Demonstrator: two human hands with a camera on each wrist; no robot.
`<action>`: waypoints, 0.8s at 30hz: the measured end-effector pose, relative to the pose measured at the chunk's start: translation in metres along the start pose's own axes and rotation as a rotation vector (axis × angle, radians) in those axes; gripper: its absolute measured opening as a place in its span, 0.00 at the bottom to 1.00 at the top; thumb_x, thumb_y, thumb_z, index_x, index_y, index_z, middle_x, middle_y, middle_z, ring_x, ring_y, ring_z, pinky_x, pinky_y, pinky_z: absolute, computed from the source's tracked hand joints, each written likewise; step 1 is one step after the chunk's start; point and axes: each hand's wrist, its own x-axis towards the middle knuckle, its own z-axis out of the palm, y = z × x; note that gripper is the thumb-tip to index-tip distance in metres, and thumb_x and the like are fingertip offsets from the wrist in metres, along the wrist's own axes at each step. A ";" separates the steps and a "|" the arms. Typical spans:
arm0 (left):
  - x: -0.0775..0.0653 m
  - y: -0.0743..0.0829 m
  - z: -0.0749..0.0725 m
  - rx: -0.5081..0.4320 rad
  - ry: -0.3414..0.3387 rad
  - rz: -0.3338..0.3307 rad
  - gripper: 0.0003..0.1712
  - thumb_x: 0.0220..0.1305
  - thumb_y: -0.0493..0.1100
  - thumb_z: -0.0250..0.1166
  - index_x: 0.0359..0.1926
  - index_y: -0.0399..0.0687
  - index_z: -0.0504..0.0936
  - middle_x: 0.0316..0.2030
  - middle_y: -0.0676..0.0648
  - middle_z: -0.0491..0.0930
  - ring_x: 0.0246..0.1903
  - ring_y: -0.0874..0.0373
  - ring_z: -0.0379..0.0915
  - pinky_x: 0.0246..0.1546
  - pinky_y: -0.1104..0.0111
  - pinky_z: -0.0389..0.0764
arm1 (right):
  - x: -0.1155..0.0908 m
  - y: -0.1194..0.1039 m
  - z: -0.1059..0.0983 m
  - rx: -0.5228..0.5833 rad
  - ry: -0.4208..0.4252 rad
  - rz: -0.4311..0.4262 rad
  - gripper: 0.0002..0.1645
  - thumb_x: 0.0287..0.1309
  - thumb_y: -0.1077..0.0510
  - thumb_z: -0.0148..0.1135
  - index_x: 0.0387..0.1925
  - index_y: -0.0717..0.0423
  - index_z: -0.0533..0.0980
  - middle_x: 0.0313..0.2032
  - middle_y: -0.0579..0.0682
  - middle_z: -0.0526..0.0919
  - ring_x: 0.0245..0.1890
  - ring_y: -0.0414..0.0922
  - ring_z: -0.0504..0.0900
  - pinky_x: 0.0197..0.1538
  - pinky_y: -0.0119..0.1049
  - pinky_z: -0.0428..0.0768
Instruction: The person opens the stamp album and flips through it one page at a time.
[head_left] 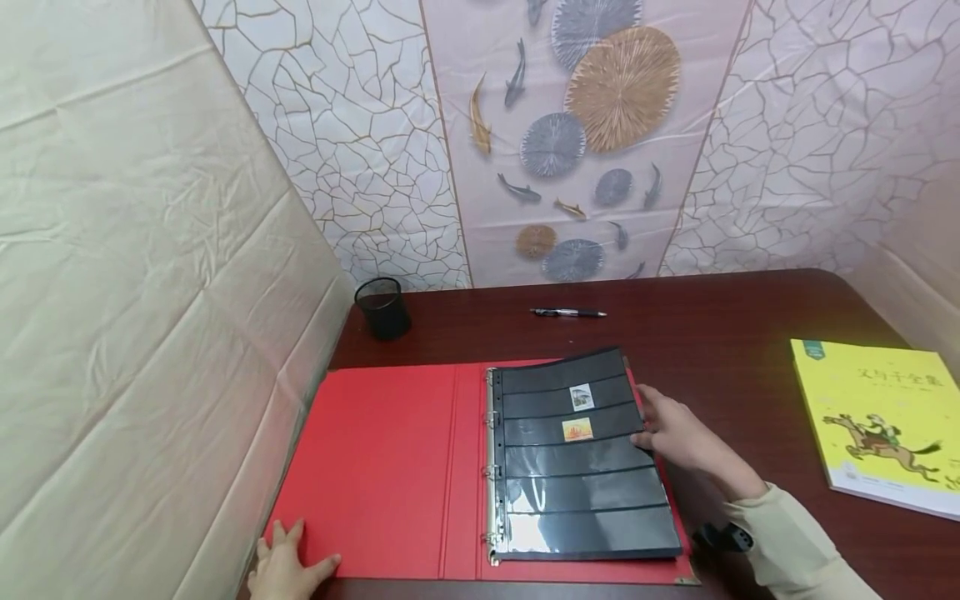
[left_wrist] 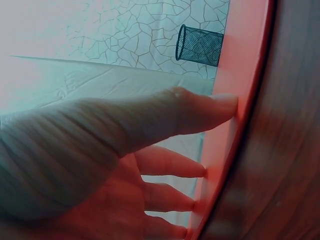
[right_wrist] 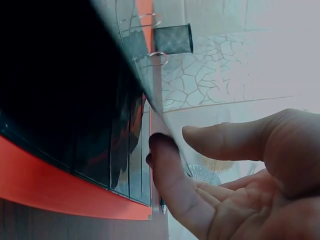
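A red ring-bound stamp album (head_left: 378, 467) lies open on the table. Its black stock page (head_left: 581, 492) has clear strips, with a greyish stamp (head_left: 581, 397) and an orange-yellow stamp (head_left: 577, 429) in upper rows. My right hand (head_left: 686, 437) holds this page by its right edge, thumb on the upper side and fingers behind. The right wrist view shows the page (right_wrist: 132, 65) raised at a slant, with more black sheet below it. With fingers spread, my left hand (head_left: 285, 567) rests on the cover's lower left corner; in the left wrist view its fingertips (left_wrist: 227, 105) touch the red cover.
A black mesh pen cup (head_left: 384, 310) stands at the back left, near the cloth wall. Behind the album lies a pen (head_left: 567, 312). A yellow book (head_left: 881, 417) with a horse drawing is at the right, beyond my right arm.
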 end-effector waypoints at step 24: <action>0.002 -0.006 0.002 -0.021 0.024 0.019 0.51 0.56 0.57 0.75 0.63 0.19 0.66 0.64 0.13 0.54 0.63 0.15 0.51 0.53 0.27 0.65 | -0.015 -0.011 -0.011 0.229 -0.036 -0.023 0.41 0.61 0.76 0.53 0.72 0.77 0.48 0.34 0.56 0.77 0.32 0.48 0.79 0.26 0.45 0.81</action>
